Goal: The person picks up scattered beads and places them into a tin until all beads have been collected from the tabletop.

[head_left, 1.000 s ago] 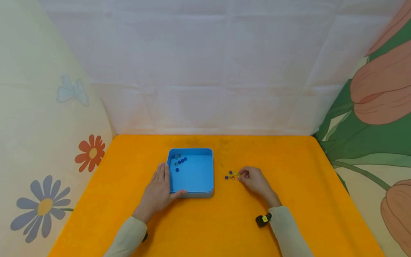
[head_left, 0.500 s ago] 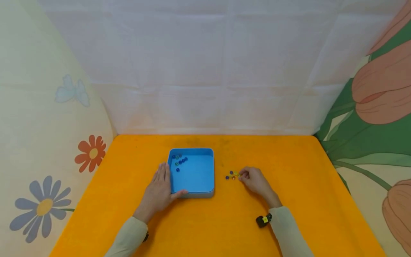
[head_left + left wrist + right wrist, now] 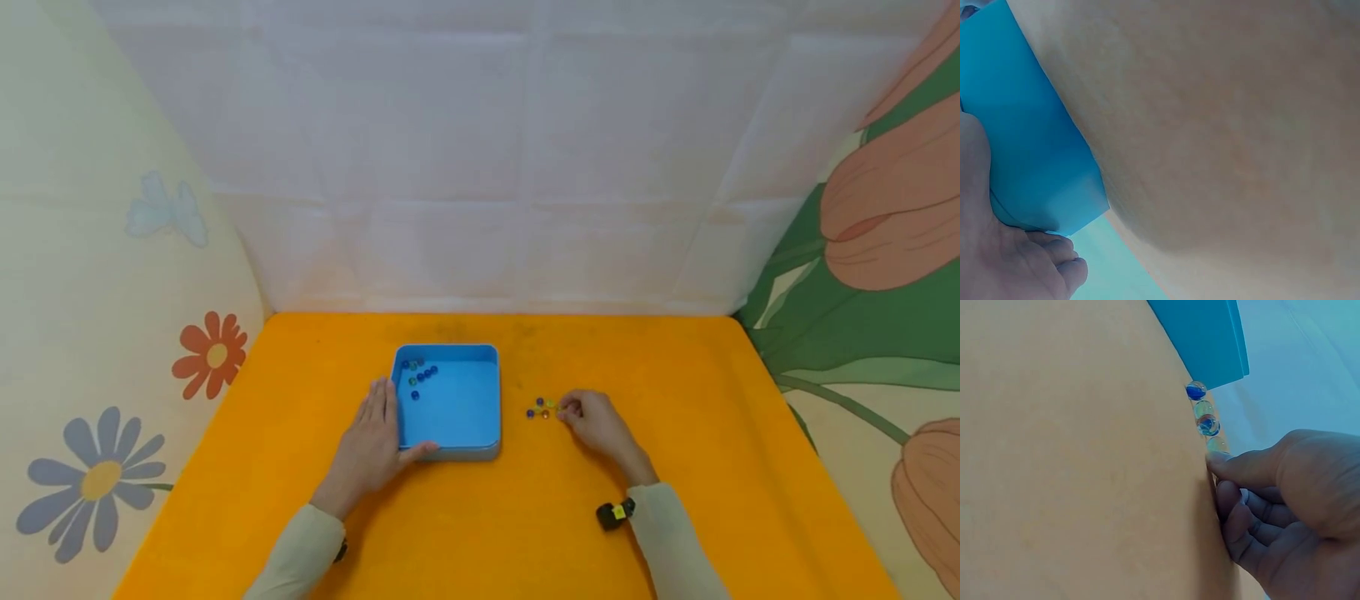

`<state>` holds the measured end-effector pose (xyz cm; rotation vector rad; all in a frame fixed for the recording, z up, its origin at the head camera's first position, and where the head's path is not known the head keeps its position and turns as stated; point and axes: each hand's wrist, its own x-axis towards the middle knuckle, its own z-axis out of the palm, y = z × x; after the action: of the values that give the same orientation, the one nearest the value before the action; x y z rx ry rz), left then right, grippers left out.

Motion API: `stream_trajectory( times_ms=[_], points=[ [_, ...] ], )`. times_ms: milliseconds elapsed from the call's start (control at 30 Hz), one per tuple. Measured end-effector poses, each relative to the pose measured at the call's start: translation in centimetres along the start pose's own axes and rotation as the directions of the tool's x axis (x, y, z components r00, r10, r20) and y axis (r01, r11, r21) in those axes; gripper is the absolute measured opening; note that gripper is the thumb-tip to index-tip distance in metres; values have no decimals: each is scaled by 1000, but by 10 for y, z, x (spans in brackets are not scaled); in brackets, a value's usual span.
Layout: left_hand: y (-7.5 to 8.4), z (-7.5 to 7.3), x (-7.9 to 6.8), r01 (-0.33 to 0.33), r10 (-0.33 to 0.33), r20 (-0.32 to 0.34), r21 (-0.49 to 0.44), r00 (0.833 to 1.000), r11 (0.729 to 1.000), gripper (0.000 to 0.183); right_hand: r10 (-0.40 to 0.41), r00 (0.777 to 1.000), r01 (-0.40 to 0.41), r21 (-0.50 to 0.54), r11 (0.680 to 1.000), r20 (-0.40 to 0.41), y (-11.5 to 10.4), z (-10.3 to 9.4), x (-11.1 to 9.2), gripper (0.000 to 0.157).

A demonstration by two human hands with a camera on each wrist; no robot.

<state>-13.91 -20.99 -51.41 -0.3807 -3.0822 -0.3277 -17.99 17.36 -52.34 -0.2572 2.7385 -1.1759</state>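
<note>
A blue square tin point(image 3: 461, 412) stands on the table with several glass marbles lying in its far left part, among them a dark blue marble point(image 3: 416, 395). My left hand point(image 3: 366, 450) rests against it, straight fingers along the left wall and thumb along the near wall. Right of the tin lies a small cluster of marbles, blue, yellow-green and orange, such as the blue marble point(image 3: 1196, 391) in the right wrist view. At its right edge my right hand point(image 3: 597, 423) has thumb and forefinger pinched on a marble, mostly hidden by the fingertips.
An orange cloth point(image 3: 517, 525) covers the table. A white curtain point(image 3: 480, 167) hangs behind its far edge, and flower-printed cloths hang to the left and right. A black strap with a small camera point(image 3: 613, 514) sits on the right wrist.
Both hands, the tin and the marbles keep their places. Only the head view shifts very slightly.
</note>
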Motion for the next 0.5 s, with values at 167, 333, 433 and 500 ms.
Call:
stream_trajectory(
  times_ms=[167,333,433,500],
  points=[
    [-1,-2,1,9,-9,7,6,1000,1000,127,6,1000,-6,11,1000,-3,-2,-2,1,11],
    [0,-3,1,14,-14,21,-4,1000,1000,127,23,1000,-23,19,1000,-4,-4,-4,2,12],
    [0,-3,0,12,-12,25,-1,1000,1000,127,32,999,-32,39,999,1,-6,-5,3,13],
    [1,-4,1,11,-11,27,5,1000,1000,127,31,1000,-31,49,998,3,-8,-6,4,14]
  ],
)
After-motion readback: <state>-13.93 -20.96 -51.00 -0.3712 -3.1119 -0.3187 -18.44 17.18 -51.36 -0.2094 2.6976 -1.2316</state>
